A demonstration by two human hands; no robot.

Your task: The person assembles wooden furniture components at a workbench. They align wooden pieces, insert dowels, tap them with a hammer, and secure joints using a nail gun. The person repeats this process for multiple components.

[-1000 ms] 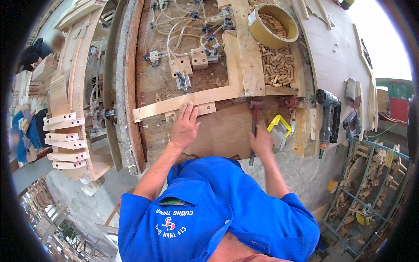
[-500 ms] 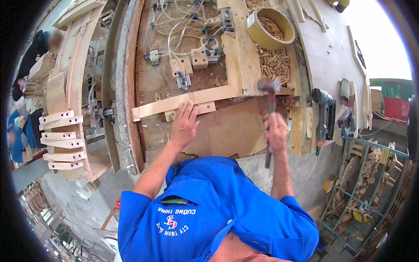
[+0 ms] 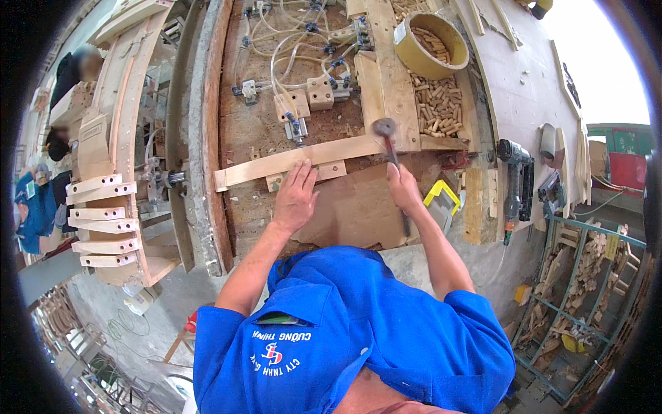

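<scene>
My left hand (image 3: 296, 196) lies with stretched fingers on a long, slightly curved wooden strip (image 3: 255, 170), resting over its near edge and a small wooden block (image 3: 334, 169). In my right hand (image 3: 403, 188) is a hammer (image 3: 390, 148), gripped round its dark handle. The hammer's metal head is up near the strip's right end; I cannot tell whether it touches. A metal pneumatic cylinder (image 3: 296, 131) points at the strip's far side, beside drilled wooden blocks (image 3: 320, 93) and clear air tubes.
Wooden dowels (image 3: 438, 103) fill a tray at the far right, under a yellow round tub (image 3: 420, 69) of more dowels. Further right lies a nail gun (image 3: 514, 183). A yellow-edged object (image 3: 443, 197) is by my right forearm. Drilled wooden pieces (image 3: 103, 226) line a rack at left.
The hammer and my right hand have swung left, toward the strip's right end. The yellow-edged object now shows more fully. My left hand stays on the strip.
</scene>
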